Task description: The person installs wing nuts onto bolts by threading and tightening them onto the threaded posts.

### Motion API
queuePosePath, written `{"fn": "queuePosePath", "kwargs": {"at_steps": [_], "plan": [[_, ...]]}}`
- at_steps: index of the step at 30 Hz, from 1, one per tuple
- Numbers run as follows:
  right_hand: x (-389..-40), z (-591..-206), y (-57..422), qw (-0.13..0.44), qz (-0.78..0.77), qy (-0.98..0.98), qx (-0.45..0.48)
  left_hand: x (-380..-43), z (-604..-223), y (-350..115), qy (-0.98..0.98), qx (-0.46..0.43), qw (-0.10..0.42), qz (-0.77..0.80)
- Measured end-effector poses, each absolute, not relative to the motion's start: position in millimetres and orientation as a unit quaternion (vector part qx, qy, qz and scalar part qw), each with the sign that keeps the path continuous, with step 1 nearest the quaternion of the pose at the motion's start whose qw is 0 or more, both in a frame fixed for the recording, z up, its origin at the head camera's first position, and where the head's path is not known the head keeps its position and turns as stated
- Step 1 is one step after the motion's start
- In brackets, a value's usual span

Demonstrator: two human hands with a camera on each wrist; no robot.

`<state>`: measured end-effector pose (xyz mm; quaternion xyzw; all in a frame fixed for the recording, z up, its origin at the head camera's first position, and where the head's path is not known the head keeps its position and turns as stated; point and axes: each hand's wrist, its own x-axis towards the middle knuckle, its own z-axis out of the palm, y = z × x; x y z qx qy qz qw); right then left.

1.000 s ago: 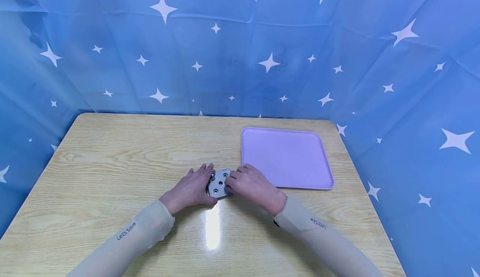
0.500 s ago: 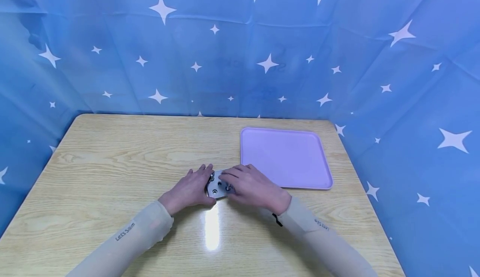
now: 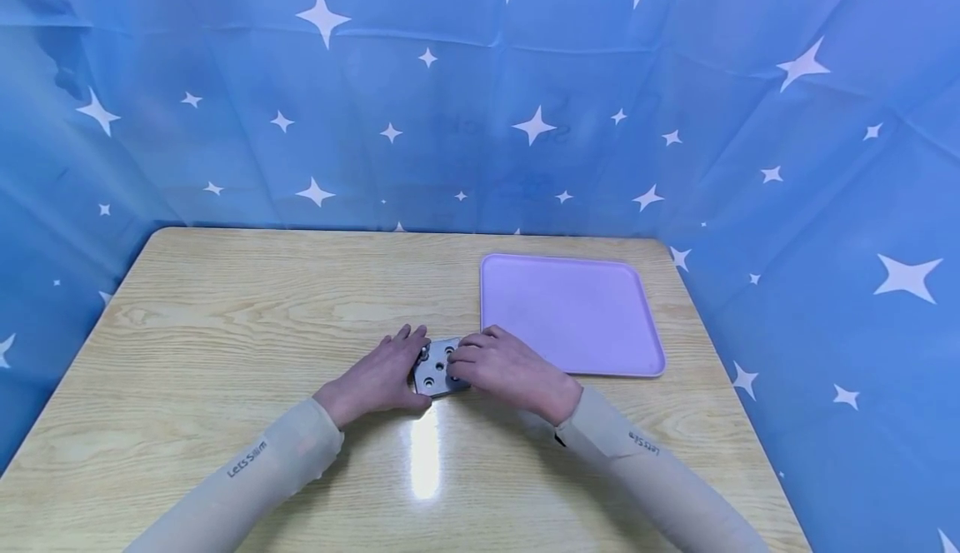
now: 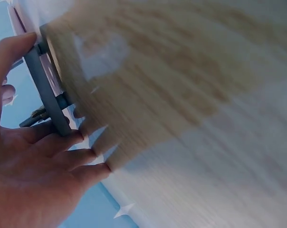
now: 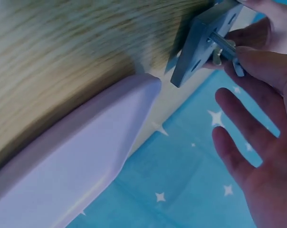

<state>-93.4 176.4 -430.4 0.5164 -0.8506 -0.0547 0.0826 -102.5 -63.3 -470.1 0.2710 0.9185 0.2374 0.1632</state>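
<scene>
A flat grey metal plate (image 3: 432, 376) with several holes lies on the table between both hands. My left hand (image 3: 381, 374) grips it from the left, thumb at the near edge and fingers at the far edge. In the left wrist view, short dark posts (image 4: 63, 100) show between the plate (image 4: 46, 90) and the tabletop. A metal bolt (image 5: 223, 44) stands up from the plate's right part. Thumb and index finger of my right hand (image 3: 510, 374) pinch its shiny outer end; the other fingers hang apart. Another bolt (image 3: 424, 353) stands beside my left fingers.
A shallow purple tray (image 3: 570, 311) lies at the right rear of the wooden table (image 3: 262, 303), close to my right hand. A blue curtain (image 3: 450, 95) with white stars hangs behind and beside the table.
Half a second ago my right fingers were spread over the plate with the bolt showing between them; now they are drawn together on the bolt again. My left hand keeps its place.
</scene>
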Motion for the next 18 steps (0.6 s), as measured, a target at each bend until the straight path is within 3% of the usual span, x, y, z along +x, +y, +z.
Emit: {"fn": "queuePosePath", "kwargs": {"at_steps": [5, 13, 18], "plan": [[-92, -435, 177, 0.093, -0.047, -0.859, 0.501, -103, -472, -61, 0.916, 0.267, 0.172, 0.245], [-87, -445, 175, 0.13, 0.006, -0.886, 0.446, -105, -477, -54, 0.921, 0.283, 0.126, 0.236], [-81, -450, 170, 0.15, 0.036, -0.907, 0.393, -106, -476, -52, 0.922, 0.28, 0.129, 0.234]]}}
